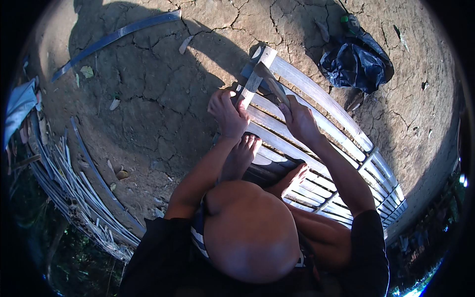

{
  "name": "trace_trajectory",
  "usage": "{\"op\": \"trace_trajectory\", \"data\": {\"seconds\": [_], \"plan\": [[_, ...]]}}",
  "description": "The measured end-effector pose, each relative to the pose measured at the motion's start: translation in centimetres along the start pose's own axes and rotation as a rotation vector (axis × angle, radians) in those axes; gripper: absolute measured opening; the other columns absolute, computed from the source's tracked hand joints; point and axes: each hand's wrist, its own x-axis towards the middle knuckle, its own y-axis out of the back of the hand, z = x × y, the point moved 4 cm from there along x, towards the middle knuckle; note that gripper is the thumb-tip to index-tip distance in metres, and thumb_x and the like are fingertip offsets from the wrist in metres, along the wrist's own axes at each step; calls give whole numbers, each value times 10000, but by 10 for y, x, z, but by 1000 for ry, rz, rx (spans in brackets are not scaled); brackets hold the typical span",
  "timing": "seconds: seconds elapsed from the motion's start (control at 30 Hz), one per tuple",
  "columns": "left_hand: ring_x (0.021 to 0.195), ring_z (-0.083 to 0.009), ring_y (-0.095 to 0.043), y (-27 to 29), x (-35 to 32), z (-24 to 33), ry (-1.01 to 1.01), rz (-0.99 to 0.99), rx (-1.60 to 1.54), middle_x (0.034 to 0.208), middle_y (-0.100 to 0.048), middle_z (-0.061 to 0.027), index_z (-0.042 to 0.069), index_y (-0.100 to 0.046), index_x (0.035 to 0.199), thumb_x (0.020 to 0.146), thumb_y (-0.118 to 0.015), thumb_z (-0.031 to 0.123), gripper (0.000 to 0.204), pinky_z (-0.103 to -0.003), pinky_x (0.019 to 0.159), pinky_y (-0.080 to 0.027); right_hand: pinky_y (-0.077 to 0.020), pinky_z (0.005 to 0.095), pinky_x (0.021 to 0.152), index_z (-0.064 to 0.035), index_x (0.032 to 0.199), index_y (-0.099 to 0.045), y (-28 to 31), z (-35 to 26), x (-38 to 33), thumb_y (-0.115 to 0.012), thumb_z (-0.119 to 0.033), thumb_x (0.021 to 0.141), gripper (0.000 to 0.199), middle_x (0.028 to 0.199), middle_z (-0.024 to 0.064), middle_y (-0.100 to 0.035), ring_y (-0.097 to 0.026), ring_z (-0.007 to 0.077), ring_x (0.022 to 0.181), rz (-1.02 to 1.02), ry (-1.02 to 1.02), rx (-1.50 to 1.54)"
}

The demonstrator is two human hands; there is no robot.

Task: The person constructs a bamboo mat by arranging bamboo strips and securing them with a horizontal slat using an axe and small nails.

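A long panel of pale split-bamboo slats [316, 94] lies on the ground in front of me, stretching to the lower right. Across its far-left end runs a light crosspiece [253, 82]. My left hand [230, 114] is closed around the near end of this crosspiece. In my right hand [301, 120] is a brown stick-like tool [273, 85], its far end against or just over the crosspiece; its exact kind is unclear. My bare feet [296, 179] are on or beside the slats, between my forearms.
Beyond the panel at the right lies a crumpled black plastic bag [354, 64]. One dark curved strip [118, 33] rests on the cracked earth at the far left. A heap of thin split strips [81, 190] lies at the left, near a pale blue cloth [21, 110].
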Motion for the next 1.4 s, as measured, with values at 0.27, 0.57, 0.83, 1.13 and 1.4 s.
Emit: {"op": "trace_trajectory", "data": {"seconds": [0.27, 0.57, 0.83, 1.13, 1.4], "plan": [[1240, -386, -414, -1, -1, -2, 20, -20, 4, 1244, -473, -177, 58, -480, 1198, 856, -623, 226, 407, -560, 1014, -263, -526, 514, 623, 1, 1234, -464, -6, 0, -1, -531, -269, 1011, 356, 758, 242, -658, -670, 447, 691, -7, 12, 9], [1253, -382, -411, -3, -4, -7, 31, -14, 37, 1269, -469, -186, 52, -488, 1203, 865, -613, 224, 399, -560, 1018, -266, -524, 506, 604, -17, 1214, -478, -10, -4, 4, -518, -272, 1022, 322, 769, 250, -653, -671, 436, 695, 12, 80, -25], [1252, -390, -410, 4, 0, -1, 34, -36, 18, 1266, -469, -186, 52, -484, 1206, 874, -603, 221, 391, -567, 1021, -265, -521, 520, 626, -51, 1250, -475, -7, -3, -3, -509, -305, 1024, 342, 781, 238, -663, -672, 444, 712, 60, 93, 92], [1227, -396, -419, 0, 2, 1, 12, -19, 36, 1249, -469, -190, 42, -490, 1185, 867, -598, 210, 375, -567, 1011, -269, -510, 534, 624, -18, 1214, -469, -14, 8, -2, -523, -253, 1015, 312, 755, 229, -658, -664, 429, 679, 40, 84, 53], [1247, -397, -406, 0, 1, 0, 12, -33, 30, 1266, -460, -199, 38, -488, 1194, 869, -594, 206, 381, -568, 1017, -265, -491, 543, 708, 4, 1197, -489, -16, 14, -5, -469, -362, 1034, 401, 809, 260, -674, -663, 460, 734, 19, 31, -26]]}}
